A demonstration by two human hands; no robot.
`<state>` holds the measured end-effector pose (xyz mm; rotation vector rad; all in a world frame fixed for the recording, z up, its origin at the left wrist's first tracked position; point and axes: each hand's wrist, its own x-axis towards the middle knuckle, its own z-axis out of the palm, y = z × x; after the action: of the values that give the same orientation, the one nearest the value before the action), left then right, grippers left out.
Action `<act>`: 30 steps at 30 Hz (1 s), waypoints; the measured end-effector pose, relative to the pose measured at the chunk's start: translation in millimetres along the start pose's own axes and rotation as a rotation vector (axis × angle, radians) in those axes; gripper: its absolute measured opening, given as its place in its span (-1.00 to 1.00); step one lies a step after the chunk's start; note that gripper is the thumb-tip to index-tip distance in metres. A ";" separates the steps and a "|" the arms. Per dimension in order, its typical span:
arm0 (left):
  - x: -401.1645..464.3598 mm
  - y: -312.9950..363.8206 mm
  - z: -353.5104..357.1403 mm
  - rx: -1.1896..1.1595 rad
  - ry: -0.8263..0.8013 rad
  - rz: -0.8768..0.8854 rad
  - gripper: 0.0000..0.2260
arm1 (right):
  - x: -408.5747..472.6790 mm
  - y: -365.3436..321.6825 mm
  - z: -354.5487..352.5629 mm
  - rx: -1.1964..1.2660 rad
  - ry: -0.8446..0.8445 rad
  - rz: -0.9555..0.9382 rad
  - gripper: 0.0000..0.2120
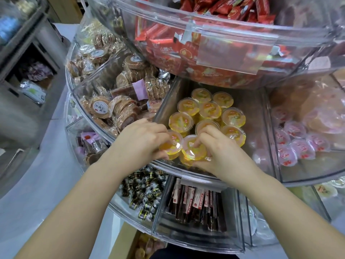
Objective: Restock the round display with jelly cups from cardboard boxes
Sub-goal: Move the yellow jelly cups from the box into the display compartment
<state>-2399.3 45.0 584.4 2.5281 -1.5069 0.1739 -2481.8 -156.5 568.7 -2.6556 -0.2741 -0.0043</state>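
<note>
"山楂片" on round snack label [99, 109]

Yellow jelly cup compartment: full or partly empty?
Partly empty. Yellow jelly cups fill its left side; bare compartment floor shows on the right.

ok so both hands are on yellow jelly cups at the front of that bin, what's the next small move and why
Probably set them down and let go. The left hand and right hand each hold a grip on clear plastic cups of yellow jelly just inside the front wall of the clear plastic middle-tier compartment, in front of the upright cups behind. Bare floor shows to the right.
</note>
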 end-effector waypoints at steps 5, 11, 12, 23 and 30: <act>-0.7 2.9 -0.3 -0.050 -0.005 -0.023 -0.65 | -8.4 7.1 -3.8 0.027 -0.004 -0.074 -0.69; -0.3 14.9 2.5 -0.112 -0.020 -0.019 -0.72 | -8.7 10.9 -4.8 0.088 -0.039 -0.074 -0.59; 0.0 18.2 4.0 -0.134 -0.034 -0.021 -0.74 | -11.3 12.4 -6.2 0.112 -0.042 -0.077 -0.56; -0.1 43.3 15.1 -0.217 0.107 -0.306 -0.77 | -51.2 21.7 -26.9 0.385 0.292 0.072 -0.76; -41.5 93.7 7.2 -0.558 0.588 -0.670 -0.85 | -62.4 -0.4 -32.4 0.654 0.282 0.055 -0.83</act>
<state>-2501.5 35.4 579.0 2.1023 -0.3813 0.3033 -2541.6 -182.8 594.7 -1.9803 -0.0854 -0.2293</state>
